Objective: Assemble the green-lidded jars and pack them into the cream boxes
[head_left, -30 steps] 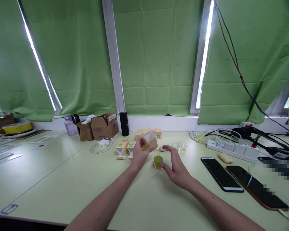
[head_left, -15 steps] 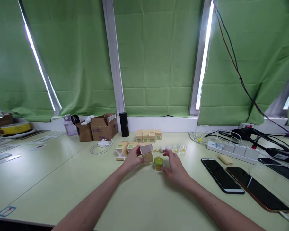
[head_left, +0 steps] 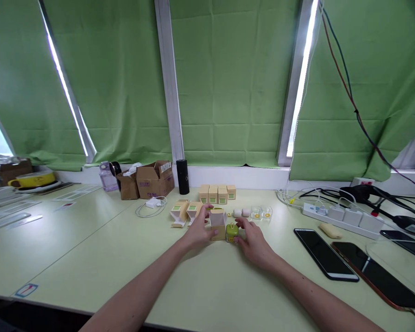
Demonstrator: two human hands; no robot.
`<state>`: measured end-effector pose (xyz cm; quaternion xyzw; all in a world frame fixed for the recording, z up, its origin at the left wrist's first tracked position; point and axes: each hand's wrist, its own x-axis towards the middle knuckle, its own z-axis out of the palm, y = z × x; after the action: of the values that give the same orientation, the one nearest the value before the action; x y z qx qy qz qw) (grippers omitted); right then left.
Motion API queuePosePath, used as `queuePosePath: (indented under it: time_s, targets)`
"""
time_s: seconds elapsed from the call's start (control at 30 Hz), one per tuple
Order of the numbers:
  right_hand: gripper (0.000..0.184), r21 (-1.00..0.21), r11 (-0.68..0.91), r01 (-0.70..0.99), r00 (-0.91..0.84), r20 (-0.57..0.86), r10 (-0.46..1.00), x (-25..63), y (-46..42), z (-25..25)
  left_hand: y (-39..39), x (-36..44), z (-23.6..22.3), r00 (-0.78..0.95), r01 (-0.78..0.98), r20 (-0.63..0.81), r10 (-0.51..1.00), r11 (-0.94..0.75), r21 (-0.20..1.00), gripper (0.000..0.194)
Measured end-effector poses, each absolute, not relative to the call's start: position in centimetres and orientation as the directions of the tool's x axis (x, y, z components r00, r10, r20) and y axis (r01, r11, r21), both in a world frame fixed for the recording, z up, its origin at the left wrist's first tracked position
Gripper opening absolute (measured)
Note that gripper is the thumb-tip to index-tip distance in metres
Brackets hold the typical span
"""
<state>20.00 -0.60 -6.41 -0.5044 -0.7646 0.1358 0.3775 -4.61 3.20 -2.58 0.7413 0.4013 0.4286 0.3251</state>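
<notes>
My left hand [head_left: 200, 231] grips a small open tan carton [head_left: 218, 224] that stands upright on the pale green table [head_left: 90, 258]. Right beside the carton sits a small green-lidded jar [head_left: 232, 232]. My right hand [head_left: 254, 240] has its fingers curled around the jar's right side and touches it. Just behind lie two opened cartons [head_left: 186, 212] on their sides, a row of several closed tan boxes [head_left: 217, 193], two white pieces [head_left: 241, 212] and two clear little jars [head_left: 261, 213].
Two phones [head_left: 327, 253] lie to the right, with a power strip [head_left: 339, 215] and tangled cables [head_left: 370, 196] behind them. Brown cardboard boxes [head_left: 148, 179], a black cylinder [head_left: 183, 177], a purple bottle [head_left: 107, 177] and a white charger [head_left: 153, 203] stand at the back left. Green blinds cover the window.
My left hand brought the open carton down from the air and set it on the table next to the jar. My right hand closed in on the jar.
</notes>
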Motion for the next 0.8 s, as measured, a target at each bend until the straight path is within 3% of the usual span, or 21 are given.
queuePosePath:
  time_s: [0.13, 0.27, 0.5, 0.8]
  targets:
    - [0.049, -0.574, 0.417, 0.705, -0.183, 0.42, 0.889, 20.6, -0.4, -6.1, 2.5, -4.7, -1.2, 0.231, 0.267, 0.545, 0.806, -0.591, 0.761, 0.042]
    - [0.052, -0.56, 0.369, 0.742, -0.142, 0.406, 0.903, 21.1, 0.0, -5.9, 2.0, -4.8, -0.5, 0.251, 0.321, 0.62, 0.744, -0.668, 0.672, 0.012]
    - [0.05, -0.549, 0.395, 0.736, -0.162, 0.424, 0.891, 21.1, 0.0, -5.7, 2.3, -4.2, -1.1, 0.235, 0.429, 0.578, 0.781, -0.617, 0.659, 0.018]
    - [0.049, -0.563, 0.441, 0.699, -0.194, 0.444, 0.875, 21.3, 0.2, -6.0, 2.6, -3.8, -1.8, 0.161, 0.332, 0.518, 0.84, -0.541, 0.773, 0.03]
